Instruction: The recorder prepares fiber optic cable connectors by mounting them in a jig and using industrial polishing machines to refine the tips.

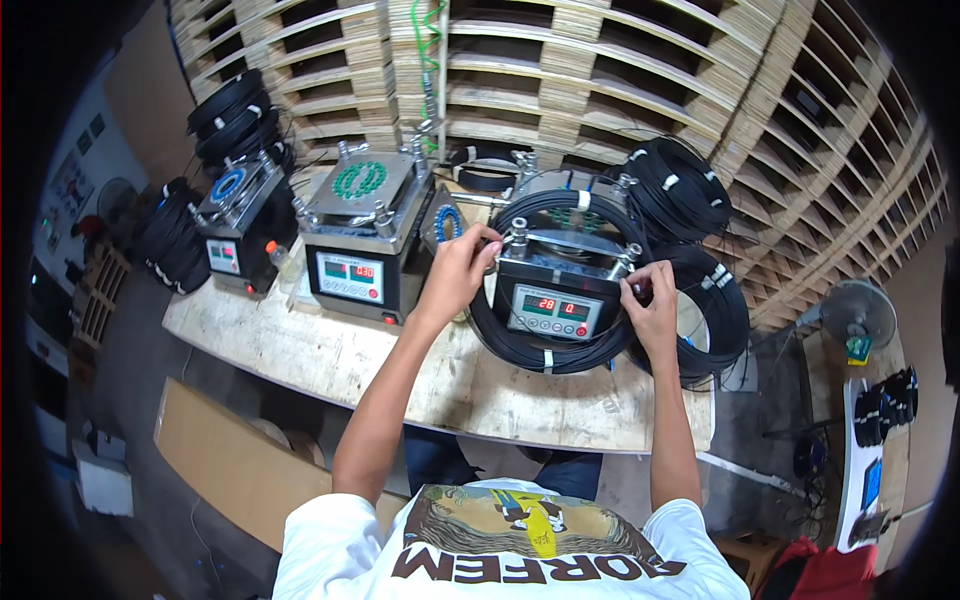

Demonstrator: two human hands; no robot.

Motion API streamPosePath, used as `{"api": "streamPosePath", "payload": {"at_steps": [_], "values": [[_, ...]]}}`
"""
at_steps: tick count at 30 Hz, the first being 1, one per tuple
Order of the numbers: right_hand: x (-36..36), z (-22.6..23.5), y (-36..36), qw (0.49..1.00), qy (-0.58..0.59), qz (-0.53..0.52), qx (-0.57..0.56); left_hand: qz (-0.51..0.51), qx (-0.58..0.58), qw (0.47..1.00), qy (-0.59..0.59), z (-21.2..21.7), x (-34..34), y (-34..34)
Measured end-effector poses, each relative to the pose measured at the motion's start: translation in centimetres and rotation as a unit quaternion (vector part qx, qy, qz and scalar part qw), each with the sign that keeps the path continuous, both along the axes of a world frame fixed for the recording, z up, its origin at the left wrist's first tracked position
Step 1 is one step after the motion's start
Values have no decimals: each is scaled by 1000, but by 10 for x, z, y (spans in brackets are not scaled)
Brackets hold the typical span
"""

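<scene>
A large coil of black cable, tied with white bands, stands around the front of a boxy metal machine with a lit red display. My left hand is at the machine's left front corner post, its fingers pinched close together beside the knob. What lies between those fingertips is too small to make out. My right hand curls at the right front corner, just below the other post's knob. Something dark shows between its thumb and fingers, and I cannot tell what it is.
Two similar machines stand to the left, one with a green ring-patterned plate, the other with a blue ring. An orange-capped bottle stands between them. More black cable coils lie at the right. Stacked wooden pallets rise behind the wooden table.
</scene>
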State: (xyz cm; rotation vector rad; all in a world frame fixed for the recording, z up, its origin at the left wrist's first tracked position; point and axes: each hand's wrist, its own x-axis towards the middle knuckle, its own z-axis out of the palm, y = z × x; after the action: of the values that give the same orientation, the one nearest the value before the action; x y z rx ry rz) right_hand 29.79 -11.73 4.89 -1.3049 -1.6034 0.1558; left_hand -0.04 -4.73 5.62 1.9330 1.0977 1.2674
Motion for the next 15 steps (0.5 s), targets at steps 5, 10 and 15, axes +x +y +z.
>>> {"api": "streamPosePath", "payload": {"at_steps": [5,10,15], "values": [[24,-2,-2,996,70,-46,23,-3,14,1000,-19,-10,1,7],[10,2,5,988,77,-121,-63,0,7,1000,-25,-18,3,8],[8,25,-12,966,35,-186,-174,-5,3,999,-34,-18,5,5]]}}
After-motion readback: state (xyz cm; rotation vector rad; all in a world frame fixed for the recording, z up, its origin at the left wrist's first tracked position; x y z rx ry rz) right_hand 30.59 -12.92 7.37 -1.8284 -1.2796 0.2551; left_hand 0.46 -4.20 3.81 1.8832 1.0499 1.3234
